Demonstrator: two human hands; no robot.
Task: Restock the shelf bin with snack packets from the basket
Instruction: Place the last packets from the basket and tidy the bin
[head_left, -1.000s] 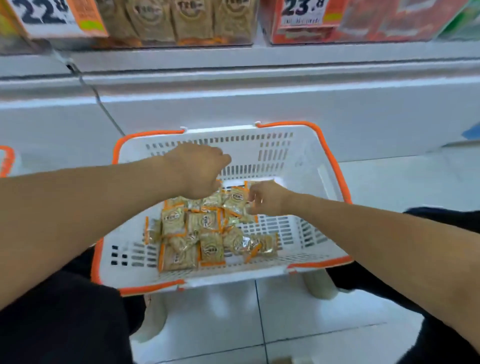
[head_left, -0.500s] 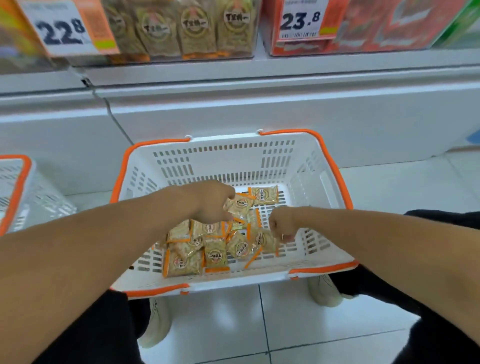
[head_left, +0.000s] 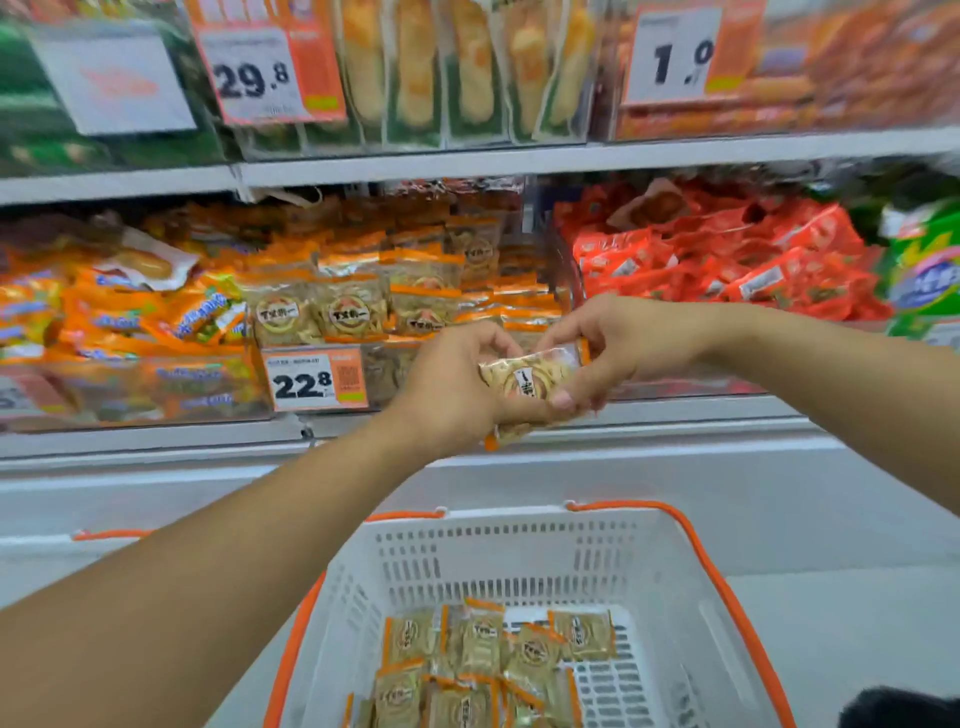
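Both hands are up in front of the shelf bin (head_left: 363, 322), working the same little bundle of snack packets (head_left: 530, 376). The left hand (head_left: 457, 389) cups it from the left and underneath, fingers curled round, with a bit of orange packet edge poking out below the palm. The right hand (head_left: 618, 343) comes in from the right: the fingers are bent over the top edge of the packet and the thumb tip presses on its lower right corner, so the printed round logo sits framed between the two hands. Can't tell how many packets are in the bundle, the hands cover most of it.

The bundle hangs in the air just in front of the bin's front wall, right of the 22.8 price tag (head_left: 311, 382), not inside the bin yet. The bin already has the same tan packets with orange strips standing in rows along its front edge.

Down below, the basket (head_left: 701, 566), white with orange trim, sits against the shelf base. More of the same packets (head_left: 493, 654) lie in a loose pile on its floor, mostly toward the left and near side, with bare slotted floor showing at the right.

Neighbours on the shelf: red packets (head_left: 727, 249) in the next bin right, orange wrappers (head_left: 130, 312) in the one left. The upper shelf has a 29.8 tag (head_left: 254, 78).
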